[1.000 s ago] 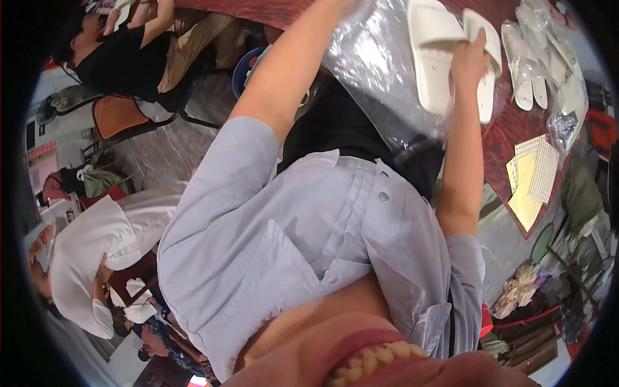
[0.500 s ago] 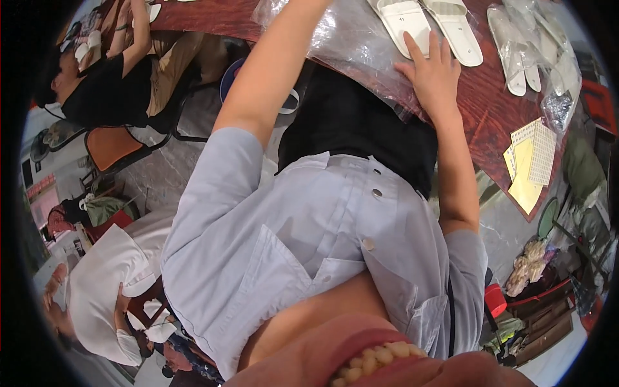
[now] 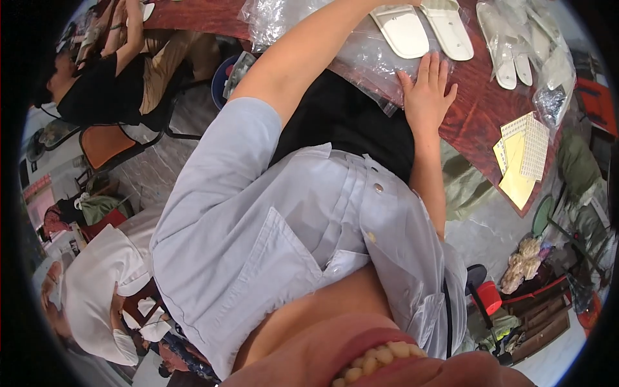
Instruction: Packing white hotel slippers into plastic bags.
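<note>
A pair of white slippers lies on clear plastic bags at the table's edge; the left slipper and the right slipper point away from me. My right hand is open, its fingers stretched out over the plastic, fingertips just short of the slippers' near ends. Across the bags reaches my left arm. My left hand is at the top edge by the slippers' straps, mostly cut off, so its fingers do not show.
At the right of the reddish wooden table lie more white slippers in clear bags and yellow and white label sheets. A co-worker in black sits at the left, near an orange-backed chair. A blue basin stands below the table.
My left arm has swung right, bringing that hand to the slippers' straps. My right hand has drawn back off the slippers onto the plastic. The view has shifted slightly.
</note>
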### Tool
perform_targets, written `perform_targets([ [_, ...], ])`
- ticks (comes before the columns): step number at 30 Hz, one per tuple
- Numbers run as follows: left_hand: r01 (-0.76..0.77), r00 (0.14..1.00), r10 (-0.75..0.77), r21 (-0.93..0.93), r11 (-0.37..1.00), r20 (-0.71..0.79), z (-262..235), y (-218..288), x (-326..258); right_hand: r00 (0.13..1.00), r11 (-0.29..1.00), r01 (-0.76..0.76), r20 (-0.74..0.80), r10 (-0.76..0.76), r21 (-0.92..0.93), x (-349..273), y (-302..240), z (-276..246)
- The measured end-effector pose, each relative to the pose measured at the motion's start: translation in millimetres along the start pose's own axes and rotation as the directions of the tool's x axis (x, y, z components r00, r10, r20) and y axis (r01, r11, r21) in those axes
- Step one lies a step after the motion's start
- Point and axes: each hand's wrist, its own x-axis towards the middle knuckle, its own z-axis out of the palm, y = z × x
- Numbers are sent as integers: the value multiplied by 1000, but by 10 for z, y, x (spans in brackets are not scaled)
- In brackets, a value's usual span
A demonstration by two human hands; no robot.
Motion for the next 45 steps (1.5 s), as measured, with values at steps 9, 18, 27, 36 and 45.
perform_targets([
  [9,-183,972,172,62,981,158,-509,-7,-131,1000,1000,-18,15,18,20,-3,31,-65],
  [18,-253,967,253,0,967,-9,-153,-320,-431,998,984,51,32,-58,169,12,279,-222],
  [27,-201,979,199,-65,977,-35,-194,-242,-492,999,783,11,-35,13,621,487,357,-934],
  [36,-194,980,187,-122,973,-67,-173,-303,-532,990,746,-139,108,91,651,725,511,-140],
  [45,-189,981,179,-178,966,-72,-224,-339,-534,1000,807,-12,6,10,591,642,408,-196],
])
